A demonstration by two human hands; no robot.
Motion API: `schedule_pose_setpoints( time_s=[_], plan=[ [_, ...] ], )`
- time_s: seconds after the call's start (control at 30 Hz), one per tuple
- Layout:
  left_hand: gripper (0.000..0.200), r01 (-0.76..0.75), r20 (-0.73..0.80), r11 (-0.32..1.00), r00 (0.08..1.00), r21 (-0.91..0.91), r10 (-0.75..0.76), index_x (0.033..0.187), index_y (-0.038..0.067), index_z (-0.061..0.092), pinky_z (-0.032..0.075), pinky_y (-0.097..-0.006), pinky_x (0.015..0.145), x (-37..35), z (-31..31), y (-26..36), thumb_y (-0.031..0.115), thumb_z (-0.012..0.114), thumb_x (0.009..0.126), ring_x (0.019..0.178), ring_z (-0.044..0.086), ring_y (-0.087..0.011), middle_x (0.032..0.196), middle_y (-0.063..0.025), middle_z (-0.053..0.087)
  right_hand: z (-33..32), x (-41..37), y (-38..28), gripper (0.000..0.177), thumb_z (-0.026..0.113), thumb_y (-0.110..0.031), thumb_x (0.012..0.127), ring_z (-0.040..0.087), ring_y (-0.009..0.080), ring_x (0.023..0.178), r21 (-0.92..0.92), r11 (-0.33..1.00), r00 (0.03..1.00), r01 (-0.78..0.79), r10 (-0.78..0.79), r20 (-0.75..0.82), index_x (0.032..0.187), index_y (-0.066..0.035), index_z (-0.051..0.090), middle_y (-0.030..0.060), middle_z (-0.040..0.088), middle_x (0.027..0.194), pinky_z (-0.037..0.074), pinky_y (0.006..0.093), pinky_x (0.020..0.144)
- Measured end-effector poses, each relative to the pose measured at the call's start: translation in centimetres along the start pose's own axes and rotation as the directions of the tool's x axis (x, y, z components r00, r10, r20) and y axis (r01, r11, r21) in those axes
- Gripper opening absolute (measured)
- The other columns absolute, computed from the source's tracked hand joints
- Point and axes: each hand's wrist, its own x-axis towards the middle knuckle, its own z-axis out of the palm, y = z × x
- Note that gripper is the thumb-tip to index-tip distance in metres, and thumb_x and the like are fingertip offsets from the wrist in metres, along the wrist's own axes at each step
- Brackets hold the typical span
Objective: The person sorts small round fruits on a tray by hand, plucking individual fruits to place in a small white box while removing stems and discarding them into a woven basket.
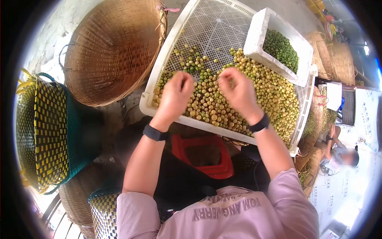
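1. Nearest is the person's own pale pink shirt (234, 217), with lettering across the chest.
2. Both bare forearms reach forward from it, with a dark left wristband (156, 133) and a dark right wristband (259, 123).
3. The left hand (176, 95) is above the near left part of the fruits; its grip is narrow, fingers curled toward the thumb, and I cannot tell whether it holds anything.
4. The right hand (240, 93) is above the middle of them, its fingers curled too; whether a piece lies in this narrow grip I cannot tell.
5. The small round fruits (209, 109), green to yellow-brown, lie loose in a white tray (215, 126) with a holed bottom, thickest toward the right.
6. A white foam box (254, 40) of small green fruits (280, 49) sits at the tray's far right.
7. Lower down, a red stool (217, 171) shows beyond the shirt.
8. Left of the tray stands a large wicker basket (131, 59).
9. Far right, another person (338, 153) is near more baskets.
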Motion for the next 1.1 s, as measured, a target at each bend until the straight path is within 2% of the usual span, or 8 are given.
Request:
schedule_pose_setpoints(
  time_s=[0.07, 0.2, 0.27, 0.33, 0.4, 0.47, 0.53, 1.1],
  plan=[
    [0.013, 0.155, -0.047, 0.866, 0.978, -0.476, -0.201, 0.084, 0.005, 0.054, 0.034, -0.0214, 0.054, 0.7, -2.0, 0.5, 0.010, 0.048, 0.095, 0.062, 0.040, -0.0060, 0.076, 0.0006, 0.053, -4.1, 2.0, 2.7, 0.009, 0.059, -0.018, 0.093, 0.056, 0.0115, 0.061, -0.017, 0.985, 0.975, -0.169, 0.165, -0.147, 0.094, -0.009, 0.055, 0.0017, 0.061, 0.079, 0.049, 0.0234, 0.056],
    [0.011, 0.076, -0.102, 0.586, 0.959, -0.807, -0.265, 0.093, 0.005, 0.055, 0.036, -0.0218, 0.061, 1.5, -5.3, 0.3, 0.012, 0.048, 0.096, 0.070, 0.043, -0.0078, 0.083, -0.0005, 0.051, -12.1, 6.4, 8.0, 0.009, 0.055, -0.013, 0.093, 0.060, 0.0156, 0.084, -0.294, 0.858, 0.850, -0.422, 0.261, -0.458, 0.102, -0.012, 0.058, 0.0065, 0.062, 0.098, 0.050, 0.0312, 0.075],
    [0.010, -0.009, -0.130, 0.530, 0.973, -0.848, -0.191, 0.098, 0.004, 0.054, 0.037, -0.0230, 0.064, 1.6, -5.9, 0.1, 0.013, 0.050, 0.096, 0.074, 0.045, -0.0087, 0.088, -0.0018, 0.051, -13.1, 6.5, 10.6, 0.015, 0.056, -0.012, 0.091, 0.060, 0.0207, 0.103, -0.858, 0.492, 0.929, -0.149, -0.229, -0.292, 0.104, -0.015, 0.063, 0.0057, 0.063, 0.115, 0.045, 0.0390, 0.093],
    [0.008, -0.013, -0.138, 0.542, 0.972, -0.840, -0.190, 0.098, 0.005, 0.055, 0.037, -0.0230, 0.064, 1.6, -6.2, 0.1, 0.012, 0.051, 0.095, 0.073, 0.045, -0.0090, 0.088, -0.0019, 0.052, -9.5, 6.5, 7.1, 0.015, 0.060, -0.012, 0.088, 0.058, 0.0213, 0.110, -0.733, 0.676, 0.952, -0.074, -0.170, -0.253, 0.101, -0.015, 0.068, 0.0067, 0.065, 0.116, 0.040, 0.0391, 0.101],
    [0.010, -0.015, -0.137, 0.566, 0.975, -0.824, -0.173, 0.097, 0.005, 0.054, 0.036, -0.0231, 0.063, 1.7, -6.2, -0.3, 0.013, 0.049, 0.096, 0.073, 0.044, -0.0092, 0.087, -0.0025, 0.052, -3.4, 5.2, 3.0, 0.007, 0.068, -0.016, 0.085, 0.059, 0.0204, 0.101, -0.269, 0.963, 0.994, -0.011, -0.018, -0.106, 0.091, -0.012, 0.067, 0.0051, 0.067, 0.101, 0.043, 0.0366, 0.093],
    [0.013, 0.008, -0.108, 0.566, 0.979, -0.824, -0.172, 0.095, 0.005, 0.054, 0.035, -0.0231, 0.062, 1.8, -6.3, -0.5, 0.016, 0.046, 0.096, 0.071, 0.043, -0.0092, 0.084, -0.0028, 0.051, 2.7, 3.9, 2.5, 0.009, 0.070, -0.020, 0.084, 0.056, 0.0193, 0.090, -0.266, 0.939, 0.975, 0.217, -0.197, 0.101, 0.086, -0.011, 0.067, 0.0030, 0.063, 0.088, 0.042, 0.0345, 0.086],
    [0.017, 0.010, -0.134, 0.591, 0.971, -0.807, -0.200, 0.092, 0.005, 0.053, 0.034, -0.0227, 0.060, 1.7, -6.2, -0.2, 0.018, 0.044, 0.096, 0.069, 0.042, -0.0095, 0.081, -0.0033, 0.051, 6.3, 3.0, 1.5, 0.006, 0.068, -0.019, 0.083, 0.054, 0.0208, 0.096, -0.250, 0.958, 0.973, 0.143, -0.090, 0.212, 0.082, -0.014, 0.066, 0.0021, 0.058, 0.093, 0.042, 0.0380, 0.088],
    [0.019, 0.034, -0.125, 0.530, 0.957, -0.847, -0.261, 0.086, 0.004, 0.052, 0.034, -0.0225, 0.057, 2.0, -6.9, -0.6, 0.019, 0.046, 0.096, 0.066, 0.041, -0.0102, 0.076, -0.0038, 0.049, 10.2, 6.0, 1.8, 0.011, 0.066, -0.018, 0.077, 0.053, 0.0271, 0.106, -0.415, 0.909, 0.918, -0.044, 0.201, 0.343, 0.087, -0.014, 0.065, 0.0080, 0.055, 0.103, 0.039, 0.0461, 0.097]
  ],
)
